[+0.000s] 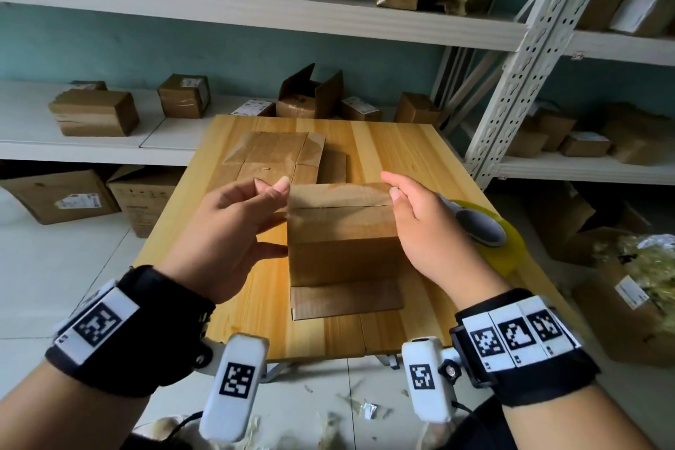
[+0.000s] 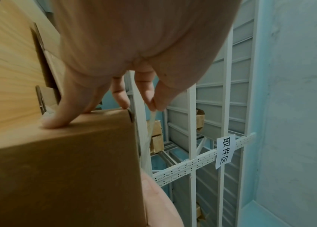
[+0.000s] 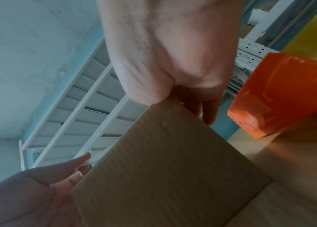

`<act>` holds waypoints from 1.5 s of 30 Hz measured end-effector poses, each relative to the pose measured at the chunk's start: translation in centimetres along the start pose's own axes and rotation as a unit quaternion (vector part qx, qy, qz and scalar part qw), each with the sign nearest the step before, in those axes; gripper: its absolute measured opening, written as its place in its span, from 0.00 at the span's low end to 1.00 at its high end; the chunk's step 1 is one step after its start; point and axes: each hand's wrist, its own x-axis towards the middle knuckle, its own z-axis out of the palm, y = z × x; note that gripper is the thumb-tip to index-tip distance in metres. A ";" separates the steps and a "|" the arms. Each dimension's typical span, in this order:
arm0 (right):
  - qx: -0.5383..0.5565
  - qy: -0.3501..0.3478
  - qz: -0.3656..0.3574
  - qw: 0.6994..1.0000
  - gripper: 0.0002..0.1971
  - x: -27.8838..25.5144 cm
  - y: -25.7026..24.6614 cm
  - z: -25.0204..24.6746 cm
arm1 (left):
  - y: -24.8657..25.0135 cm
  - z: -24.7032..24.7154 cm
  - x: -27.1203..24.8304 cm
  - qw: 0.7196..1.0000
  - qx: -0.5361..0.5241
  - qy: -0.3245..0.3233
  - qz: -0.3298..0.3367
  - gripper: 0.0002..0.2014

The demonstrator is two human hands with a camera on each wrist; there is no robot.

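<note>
A small brown cardboard box (image 1: pixel 343 245) stands on the wooden table (image 1: pixel 401 150), one flap lying flat toward me. My left hand (image 1: pixel 272 188) is at its top left corner. In the left wrist view thumb and forefinger (image 2: pixel 154 106) pinch a strip of clear tape (image 2: pixel 149 130) that runs down past the box (image 2: pixel 56 161), and the little finger rests on the box's side. My right hand (image 1: pixel 392 188) is at the top right corner. In the right wrist view the thumb (image 3: pixel 147 95) lies on the near face of the box (image 3: pixel 163 169), with the fingers behind the corner.
A tape dispenser with a yellow roll (image 1: pixel 485 226) lies just right of my right hand, orange in the right wrist view (image 3: pixel 282 95). Flattened cardboard (image 1: pixel 281 153) lies at the table's far side. White shelves (image 1: pixel 109 146) with several boxes stand behind and to the right.
</note>
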 end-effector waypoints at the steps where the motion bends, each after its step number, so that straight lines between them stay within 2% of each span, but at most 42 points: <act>1: -0.008 -0.002 0.000 1.000 0.22 0.0 0.0 0.1 | 0.1 0.1 -0.1 1.000 -0.003 0.000 0.009 0.13; 5: -0.030 -0.001 -0.008 1.000 0.22 0.1 0.0 0.5 | 0.3 0.6 -0.6 0.999 0.009 0.004 0.031 0.12; 11: -0.016 -0.007 0.008 1.000 0.22 0.1 -0.1 0.6 | 0.3 0.4 -0.3 0.997 0.069 0.035 0.006 0.12; 16: -0.010 0.007 0.019 1.000 0.21 0.3 -0.3 0.9 | 0.4 0.5 -0.2 0.992 0.116 0.052 0.018 0.16; 31: -0.054 0.027 0.018 0.998 0.22 0.3 -1.6 1.2 | -0.3 0.7 0.4 0.988 0.128 0.081 0.030 0.14; 41: -0.172 0.024 0.034 0.984 0.23 0.4 -2.9 2.0 | -0.3 0.7 0.8 0.985 0.141 0.092 0.024 0.16; 45: -0.164 0.020 0.052 0.985 0.25 0.4 -3.4 2.1 | -0.5 0.7 0.9 0.983 0.151 0.102 0.033 0.16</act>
